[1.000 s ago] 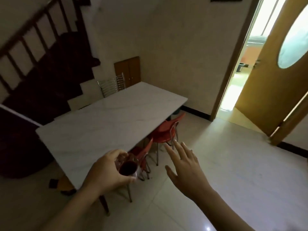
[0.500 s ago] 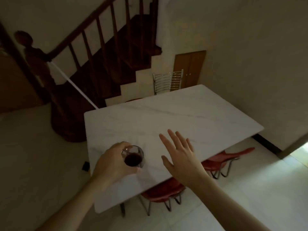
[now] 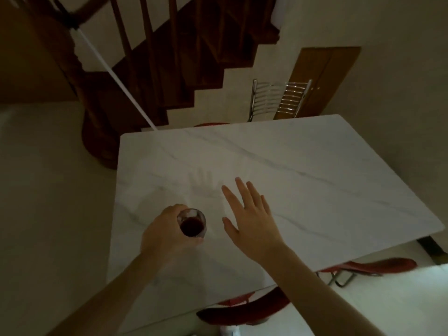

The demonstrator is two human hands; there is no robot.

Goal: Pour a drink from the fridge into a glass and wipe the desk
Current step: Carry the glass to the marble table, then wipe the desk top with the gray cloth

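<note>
My left hand [image 3: 167, 230] grips a small clear glass [image 3: 192, 223] with dark red drink in it, held above the near left part of the white marble desk [image 3: 303, 190]. Whether the glass touches the desk top I cannot tell. My right hand [image 3: 249, 219] hovers flat over the desk just right of the glass, fingers straight and spread, holding nothing. Its faint shadow falls on the desk ahead of it.
Red chairs [image 3: 244, 309] are tucked under the near edge, another [image 3: 368, 265] at the right. A metal-backed chair [image 3: 278, 99] stands at the far side. A dark wooden staircase [image 3: 169, 57] rises behind, with a white pole [image 3: 116, 76] leaning against it. Pale tiled floor lies to the left.
I have come closer and turned left: the desk now fills the middle of the view and the bright doorway is gone. Both hands now hang over the desk top, the glass still held.
</note>
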